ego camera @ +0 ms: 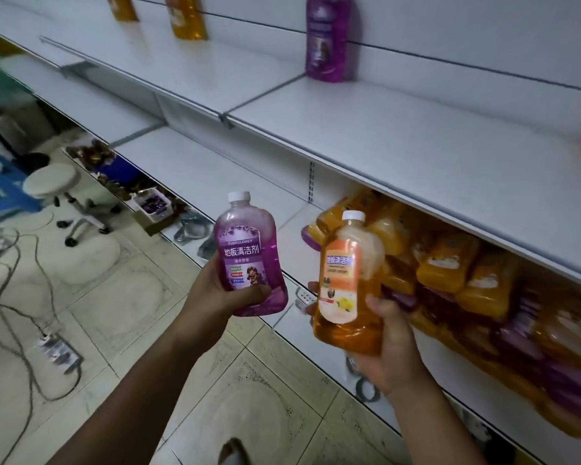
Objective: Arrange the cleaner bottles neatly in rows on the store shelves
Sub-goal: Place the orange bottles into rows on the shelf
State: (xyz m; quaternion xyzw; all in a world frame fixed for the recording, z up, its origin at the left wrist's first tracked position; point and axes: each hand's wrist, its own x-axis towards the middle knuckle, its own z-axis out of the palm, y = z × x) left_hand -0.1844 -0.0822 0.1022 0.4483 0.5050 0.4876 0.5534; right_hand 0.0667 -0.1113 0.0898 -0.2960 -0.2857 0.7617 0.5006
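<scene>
Head view: left hand (215, 290) grips a white-capped purple floor-cleaner bottle (249, 256), right hand (379, 347) an orange bottle (348, 283); bare white shelf (416, 139) lies at one o'clock.

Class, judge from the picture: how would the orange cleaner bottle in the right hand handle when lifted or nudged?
Probably heavy for its size: the orange cleaner bottle looks nearly full. Possibly slippery: its plastic is glossy. Likely stable upright: a similar purple bottle stands on the upper shelf.

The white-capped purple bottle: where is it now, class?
Head view, centre-left: the left hand holds the purple bottle, beside the orange bottle in the right hand.
</scene>
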